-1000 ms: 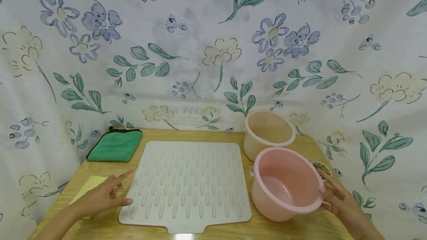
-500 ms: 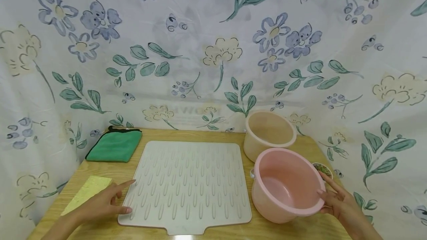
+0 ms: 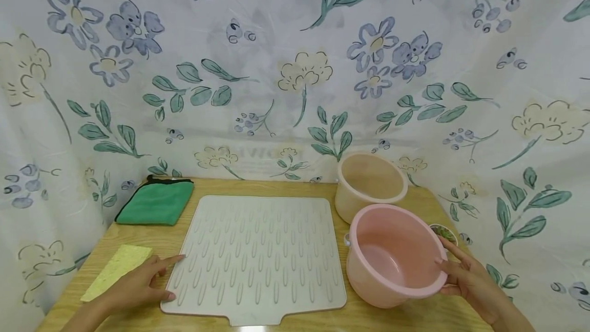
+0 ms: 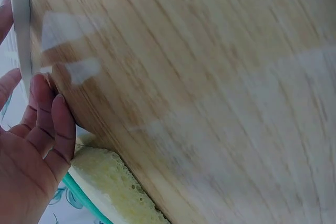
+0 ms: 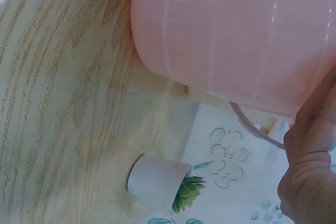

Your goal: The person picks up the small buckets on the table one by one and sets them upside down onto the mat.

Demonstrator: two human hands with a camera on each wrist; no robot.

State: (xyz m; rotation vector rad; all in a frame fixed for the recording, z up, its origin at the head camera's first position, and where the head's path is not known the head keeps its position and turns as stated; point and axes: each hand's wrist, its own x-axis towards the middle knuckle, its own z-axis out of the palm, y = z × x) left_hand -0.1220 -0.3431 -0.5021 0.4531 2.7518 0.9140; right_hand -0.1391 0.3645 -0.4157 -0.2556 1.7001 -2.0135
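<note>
In the head view my left hand (image 3: 138,283) rests at the left edge of a pale ridged drying mat (image 3: 258,250), index finger and thumb touching its rim. The left wrist view shows its other fingers (image 4: 63,124) loosely bent beside the mat's edge. My right hand (image 3: 467,278) holds the right rim of a pink bucket (image 3: 384,291), with the thumb over the rim and the fingers along the outside. In the right wrist view the bucket's side (image 5: 220,30) fills the top, and part of the right hand (image 5: 312,156) shows at the right edge.
A yellow sponge cloth (image 3: 117,265) lies left of the mat, partly behind my left hand. Behind it is a green zip pouch (image 3: 156,204). A beige bucket (image 3: 350,204) stands behind the pink one. A small potted plant (image 5: 157,179) stands close to the right hand.
My left hand has come down and nearer to me along the mat's left edge, showing more of the yellow sponge cloth. My right hand stays on the pink bucket's rim.
</note>
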